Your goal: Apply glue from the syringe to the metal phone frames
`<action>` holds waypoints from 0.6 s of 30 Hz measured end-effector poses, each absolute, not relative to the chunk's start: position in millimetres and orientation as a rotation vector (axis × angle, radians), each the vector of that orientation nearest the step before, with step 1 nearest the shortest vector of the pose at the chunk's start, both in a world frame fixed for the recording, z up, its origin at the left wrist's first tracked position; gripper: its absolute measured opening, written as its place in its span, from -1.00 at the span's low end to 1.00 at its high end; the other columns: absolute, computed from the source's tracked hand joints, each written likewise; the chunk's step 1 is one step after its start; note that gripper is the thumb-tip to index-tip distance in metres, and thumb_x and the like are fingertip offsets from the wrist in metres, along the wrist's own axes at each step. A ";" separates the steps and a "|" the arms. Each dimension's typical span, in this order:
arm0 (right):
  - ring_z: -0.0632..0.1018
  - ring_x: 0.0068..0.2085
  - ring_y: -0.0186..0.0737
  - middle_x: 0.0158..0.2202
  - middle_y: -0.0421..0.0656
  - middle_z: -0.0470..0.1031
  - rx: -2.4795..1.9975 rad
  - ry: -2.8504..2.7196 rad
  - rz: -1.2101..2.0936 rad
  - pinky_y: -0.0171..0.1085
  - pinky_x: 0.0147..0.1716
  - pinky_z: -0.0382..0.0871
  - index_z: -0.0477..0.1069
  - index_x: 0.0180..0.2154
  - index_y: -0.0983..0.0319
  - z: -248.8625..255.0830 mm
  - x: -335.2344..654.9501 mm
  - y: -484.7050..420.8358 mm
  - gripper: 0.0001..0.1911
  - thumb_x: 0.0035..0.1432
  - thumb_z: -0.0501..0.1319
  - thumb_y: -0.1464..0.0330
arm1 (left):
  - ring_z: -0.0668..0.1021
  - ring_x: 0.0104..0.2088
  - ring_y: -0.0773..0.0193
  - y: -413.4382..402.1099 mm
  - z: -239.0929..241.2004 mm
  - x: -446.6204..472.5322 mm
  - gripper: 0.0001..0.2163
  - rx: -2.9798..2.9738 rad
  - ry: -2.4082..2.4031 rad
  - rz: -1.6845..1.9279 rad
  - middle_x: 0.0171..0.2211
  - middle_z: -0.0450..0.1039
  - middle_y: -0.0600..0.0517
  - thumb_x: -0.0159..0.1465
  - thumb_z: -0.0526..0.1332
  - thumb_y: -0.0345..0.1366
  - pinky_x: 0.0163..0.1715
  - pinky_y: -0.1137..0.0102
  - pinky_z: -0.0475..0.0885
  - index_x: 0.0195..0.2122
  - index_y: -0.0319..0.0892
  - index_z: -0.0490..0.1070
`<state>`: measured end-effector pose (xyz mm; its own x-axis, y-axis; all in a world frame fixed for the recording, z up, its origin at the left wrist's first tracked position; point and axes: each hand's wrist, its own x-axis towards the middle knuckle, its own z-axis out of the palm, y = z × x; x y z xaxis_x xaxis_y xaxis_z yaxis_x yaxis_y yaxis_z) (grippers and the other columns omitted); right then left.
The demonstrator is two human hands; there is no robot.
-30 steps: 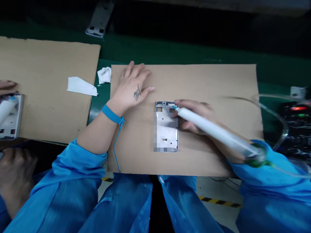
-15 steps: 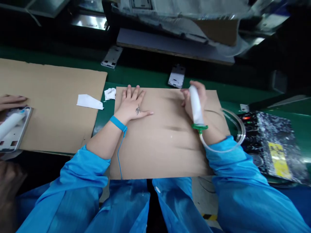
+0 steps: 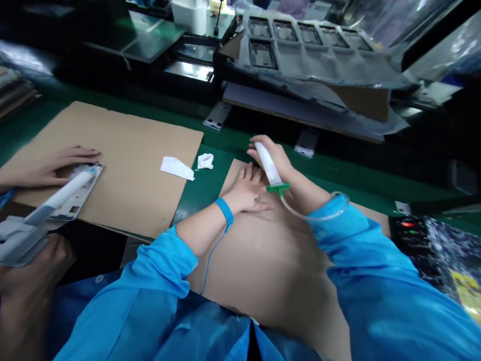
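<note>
My left hand lies with its fingers stretched out on the brown cardboard sheet, a blue band and cord at its wrist. Above and to the right of it, my right hand grips a white dispensing syringe. The syringe has a green cap, from which a clear tube runs back along my right forearm. Its tip end is hidden near the fingers. No phone part lies under either hand.
At left, a co-worker's hand rests by a phone frame with a dispensing gun over it. Phone frames lie at the back, under a tray. A black control box stands right; paper scraps lie left.
The view has swung left and up. My right hand has moved left with the syringe, close to my left hand. The cardboard under my hands now looks bent.
</note>
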<state>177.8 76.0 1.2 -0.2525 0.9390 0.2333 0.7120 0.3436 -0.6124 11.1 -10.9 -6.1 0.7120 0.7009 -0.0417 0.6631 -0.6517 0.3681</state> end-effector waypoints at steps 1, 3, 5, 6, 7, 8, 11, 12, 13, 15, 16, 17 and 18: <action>0.77 0.13 0.17 0.19 -0.02 0.76 -1.413 -2.079 0.550 0.05 0.15 0.67 0.48 0.32 0.13 3.5 158.8 92.2 -0.41 0.41 0.29 -0.01 | 0.07 0.67 -0.60 -12.2 -7.7 11.4 -0.26 2.585 1.054 0.171 0.65 0.17 -0.21 0.44 0.36 0.25 0.64 -0.45 -0.12 0.55 0.03 0.44; 0.75 0.17 0.18 0.26 0.00 0.72 -1.373 -2.142 0.576 0.05 0.23 0.62 0.45 0.35 0.16 4.5 122.4 121.5 -0.42 0.43 0.29 0.07 | 0.16 0.65 -0.53 -15.2 -8.4 11.0 -0.24 2.629 1.061 0.204 0.63 0.21 -0.24 0.45 0.36 0.24 0.66 -0.42 -0.11 0.57 0.01 0.40; 0.72 0.21 0.18 0.30 0.02 0.69 -1.388 -2.186 0.572 0.05 0.28 0.57 0.41 0.39 0.17 2.6 92.4 144.1 -0.42 0.44 0.28 0.13 | 0.14 0.65 -0.54 -18.4 -6.9 10.5 -0.23 2.652 1.089 0.232 0.65 0.15 -0.25 0.43 0.35 0.25 0.69 -0.33 -0.11 0.55 -0.03 0.44; 0.71 0.21 0.19 0.30 0.04 0.69 -1.422 -2.200 0.563 0.06 0.29 0.56 0.40 0.40 0.16 1.3 81.0 152.2 -0.42 0.45 0.28 0.15 | 0.11 0.66 -0.56 -19.7 -6.1 10.6 -0.24 2.650 1.106 0.233 0.66 0.15 -0.23 0.42 0.35 0.26 0.70 -0.29 -0.09 0.52 -0.04 0.48; 0.70 0.20 0.20 0.28 0.06 0.69 -1.467 -2.210 0.553 0.06 0.28 0.56 0.39 0.41 0.16 0.2 72.5 157.9 -0.42 0.46 0.28 0.17 | 0.10 0.66 -0.57 -20.8 -5.5 10.9 -0.27 2.648 1.117 0.227 0.65 0.18 -0.20 0.42 0.34 0.25 0.71 -0.26 -0.07 0.49 -0.05 0.52; 0.70 0.19 0.23 0.24 0.09 0.70 -1.521 -2.209 0.538 0.08 0.27 0.56 0.38 0.41 0.16 -0.6 67.1 161.4 -0.43 0.47 0.27 0.17 | 0.10 0.66 -0.56 -21.4 -5.5 11.6 -0.27 2.643 1.124 0.217 0.64 0.21 -0.18 0.43 0.32 0.25 0.72 -0.23 -0.04 0.49 -0.06 0.52; 0.72 0.12 0.34 0.09 0.17 0.73 -1.692 -2.137 0.442 0.18 0.22 0.56 0.41 0.38 0.20 -1.3 67.6 160.5 -0.45 0.51 0.27 0.10 | 0.12 0.67 -0.52 -20.9 -8.1 13.9 -0.14 2.614 1.146 0.186 0.65 0.17 -0.23 0.43 0.30 0.28 0.72 -0.16 0.01 0.59 -0.17 0.38; 0.73 0.11 0.39 0.05 0.21 0.73 -1.749 -2.104 0.386 0.23 0.21 0.56 0.41 0.36 0.23 -1.0 72.3 157.7 -0.41 0.50 0.31 0.06 | 0.11 0.67 -0.52 -20.2 -9.4 14.4 -0.09 2.609 1.149 0.177 0.67 0.13 -0.27 0.42 0.31 0.30 0.72 -0.16 0.00 0.62 -0.21 0.32; 0.72 0.11 0.44 0.04 0.25 0.72 -1.804 -2.077 0.321 0.27 0.20 0.55 0.41 0.36 0.26 -0.7 78.7 154.4 -0.35 0.45 0.37 0.02 | 0.10 0.67 -0.53 -19.4 -10.7 14.5 -0.06 2.605 1.143 0.170 0.67 0.10 -0.31 0.41 0.32 0.32 0.72 -0.19 -0.03 0.63 -0.23 0.29; 0.71 0.13 0.53 0.10 0.35 0.69 -1.888 -2.041 0.212 0.32 0.19 0.55 0.41 0.36 0.33 -0.2 94.4 148.0 -0.18 0.29 0.53 0.02 | 0.06 0.68 -0.54 -17.6 -12.5 13.6 -0.07 2.594 1.111 0.176 0.66 0.11 -0.34 0.40 0.33 0.36 0.70 -0.26 -0.09 0.60 -0.16 0.35; 0.70 0.14 0.55 0.13 0.38 0.67 -1.915 -2.022 0.185 0.32 0.18 0.55 0.40 0.36 0.36 -0.1 102.9 145.3 -0.13 0.22 0.58 0.06 | 0.04 0.68 -0.56 -16.7 -13.0 12.7 -0.10 2.584 1.095 0.191 0.66 0.12 -0.32 0.39 0.33 0.38 0.69 -0.30 -0.12 0.59 -0.10 0.39; 0.70 0.15 0.55 0.16 0.39 0.65 -1.932 -2.001 0.179 0.30 0.18 0.57 0.40 0.37 0.38 -0.2 111.7 143.2 -0.11 0.19 0.59 0.10 | 0.01 0.69 -0.58 -15.9 -13.3 11.7 -0.13 2.575 1.082 0.211 0.66 0.12 -0.29 0.39 0.33 0.39 0.67 -0.34 -0.14 0.57 -0.04 0.41; 0.69 0.15 0.52 0.18 0.39 0.65 -1.938 -1.979 0.193 0.28 0.17 0.58 0.40 0.37 0.38 -0.4 120.7 141.6 -0.13 0.18 0.59 0.13 | 0.00 0.68 -0.61 -15.0 -13.4 10.7 -0.15 2.569 1.076 0.231 0.67 0.12 -0.27 0.38 0.35 0.39 0.66 -0.37 -0.16 0.56 0.01 0.44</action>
<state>120.7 141.6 -0.4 0.0081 0.9869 0.1609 0.9374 0.0485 -0.3448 10.7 -15.0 -13.4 0.6990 0.7150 0.0164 0.6588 -0.6526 0.3743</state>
